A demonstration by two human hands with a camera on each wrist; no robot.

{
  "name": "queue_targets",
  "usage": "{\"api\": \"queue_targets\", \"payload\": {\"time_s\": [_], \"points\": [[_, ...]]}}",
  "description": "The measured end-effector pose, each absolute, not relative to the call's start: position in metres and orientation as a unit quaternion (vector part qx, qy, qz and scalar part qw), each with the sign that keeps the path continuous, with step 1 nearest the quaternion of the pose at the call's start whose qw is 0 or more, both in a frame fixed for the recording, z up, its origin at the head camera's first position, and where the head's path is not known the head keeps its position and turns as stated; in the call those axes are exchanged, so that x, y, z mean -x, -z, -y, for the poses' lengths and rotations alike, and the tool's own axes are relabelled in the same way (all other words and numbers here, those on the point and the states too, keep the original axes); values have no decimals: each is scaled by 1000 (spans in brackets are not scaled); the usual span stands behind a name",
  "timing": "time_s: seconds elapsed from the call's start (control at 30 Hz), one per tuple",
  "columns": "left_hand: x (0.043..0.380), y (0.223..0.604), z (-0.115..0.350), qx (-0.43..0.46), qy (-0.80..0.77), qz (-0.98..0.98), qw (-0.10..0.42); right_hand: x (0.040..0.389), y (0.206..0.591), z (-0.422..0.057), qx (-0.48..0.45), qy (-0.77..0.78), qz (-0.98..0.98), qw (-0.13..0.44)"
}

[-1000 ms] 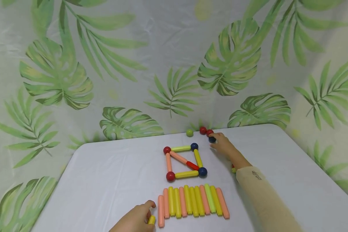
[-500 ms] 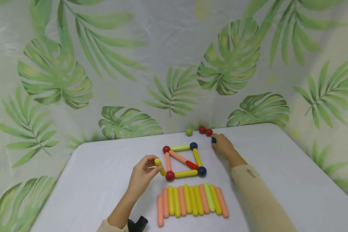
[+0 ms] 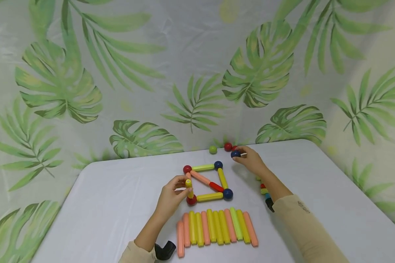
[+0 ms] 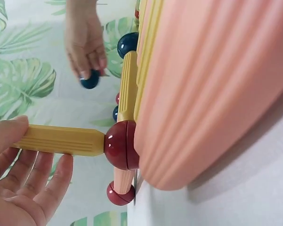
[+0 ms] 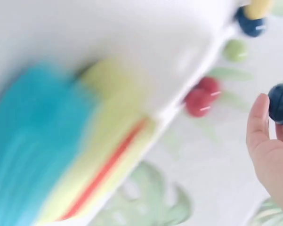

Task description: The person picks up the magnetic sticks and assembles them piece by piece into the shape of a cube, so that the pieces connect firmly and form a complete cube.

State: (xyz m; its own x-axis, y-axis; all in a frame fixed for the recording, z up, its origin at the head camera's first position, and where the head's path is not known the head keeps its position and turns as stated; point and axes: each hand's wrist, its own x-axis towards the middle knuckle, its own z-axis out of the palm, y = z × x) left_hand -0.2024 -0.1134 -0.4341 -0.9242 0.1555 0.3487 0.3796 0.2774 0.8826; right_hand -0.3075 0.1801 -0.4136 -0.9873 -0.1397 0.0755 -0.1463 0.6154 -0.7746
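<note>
My left hand (image 3: 169, 197) pinches a yellow stick (image 3: 190, 191) between thumb and fingers and holds it upright. In the left wrist view, the far end of this yellow stick (image 4: 80, 140) touches a red ball (image 4: 121, 145), the near-left corner of a flat four-sided frame. Coloured sticks form the frame's sides, with a diagonal of pink stick (image 3: 200, 177) and red stick (image 3: 216, 186). Blue balls sit at its right corners, such as the near one (image 3: 228, 194). Toward the table's far edge, my right hand (image 3: 253, 163) pinches a loose dark blue ball (image 3: 235, 155), raised off the tabletop.
A row of pink, yellow and light green sticks (image 3: 217, 227) lies in front of the frame. Along the far edge sit a green ball (image 3: 213, 149) and red balls (image 3: 228, 147). Blue, yellow-green and red pieces (image 3: 264, 190) lie beside my right forearm. A leaf-patterned cloth (image 3: 138, 91) hangs behind.
My left hand came up from the near edge with the yellow stick and stood it on the near-left red ball. My right hand lifted the blue ball and moved it slightly left.
</note>
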Motion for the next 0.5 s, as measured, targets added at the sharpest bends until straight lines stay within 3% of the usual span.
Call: {"api": "queue_targets", "payload": {"time_s": [0.17, 0.5], "points": [[202, 435, 115, 160, 578, 795, 91, 285, 392, -152, -137, -498, 856, 2], [203, 441, 114, 156, 603, 778, 85, 236, 361, -87, -302, -562, 768, -64]]}}
